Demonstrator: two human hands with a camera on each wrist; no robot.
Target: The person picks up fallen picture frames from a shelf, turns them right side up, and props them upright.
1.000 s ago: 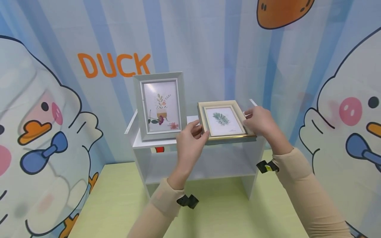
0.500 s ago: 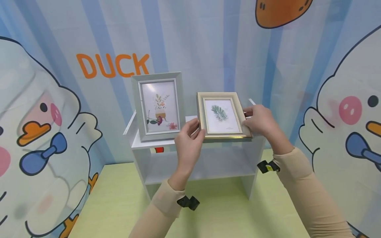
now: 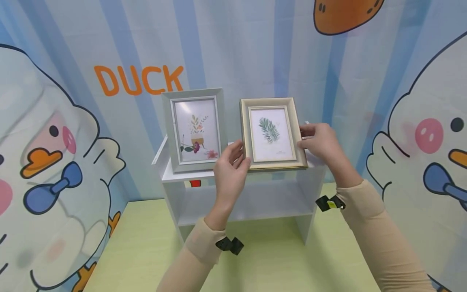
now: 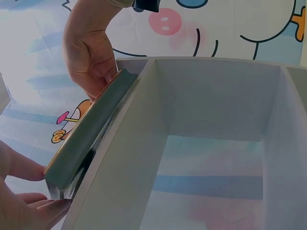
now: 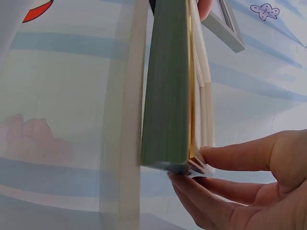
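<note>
A cream and gold picture frame [image 3: 270, 165] with a green leaf print leans back at the right of the white shelf's top. My left hand [image 3: 230, 170] pinches its left edge, thumb in front and fingers behind. On the opposite edge, my right hand [image 3: 319, 140] grips it the same way, seen closely in the right wrist view, where the thumb [image 5: 240, 157] lies on the front. The frame's dark green bottom side [image 4: 91, 132] sits right along the shelf's top board in the left wrist view. A grey picture frame [image 3: 193, 166] with a potted plant print stands upright to the left.
The white shelf unit [image 3: 248, 219] has open compartments below and low raised side edges on top. It stands on a pale yellow-green surface [image 3: 146, 243]. Behind hangs a blue striped curtain [image 3: 248, 48] with cartoon ducks on both sides.
The cream and gold frame has tilted up from lying nearly flat to standing much steeper, its top edge rising. Both hands have kept hold of its sides; the right hand rose slightly.
</note>
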